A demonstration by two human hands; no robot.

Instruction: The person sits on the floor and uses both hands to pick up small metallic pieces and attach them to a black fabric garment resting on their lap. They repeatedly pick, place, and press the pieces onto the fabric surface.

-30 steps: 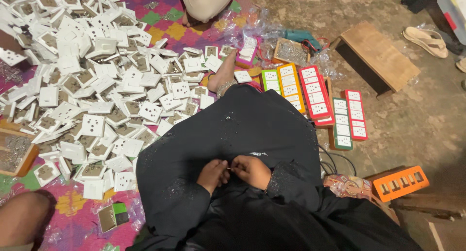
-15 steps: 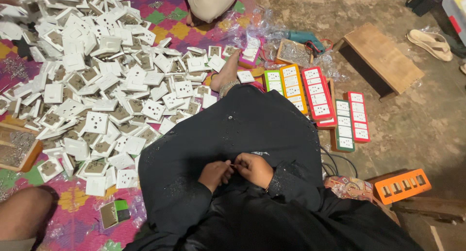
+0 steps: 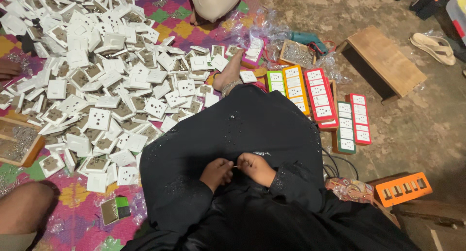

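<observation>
Hands meet over the lap, on the black robe (image 3: 242,129) of the seated person. The left hand (image 3: 217,173) and the right hand (image 3: 256,168) touch at the fingertips, and both grips are narrow, pinched on a small thin piece (image 3: 236,166) between them; it is too small to tell what it is. The robe gives a free dark area all around the hands.

To the left, the heap of white socket plates (image 3: 97,71) covers the patterned mat (image 3: 82,207), and its edge comes just beside the robe. A bare foot (image 3: 232,71) reaches out from the top edge of the robe into the heap. To the right, coloured socket strips (image 3: 318,93) lie in a row near the robe's edge, and an orange strip frame (image 3: 403,189) lies well apart, on the bare floor (image 3: 412,129), beyond a wooden stool (image 3: 383,62).
</observation>
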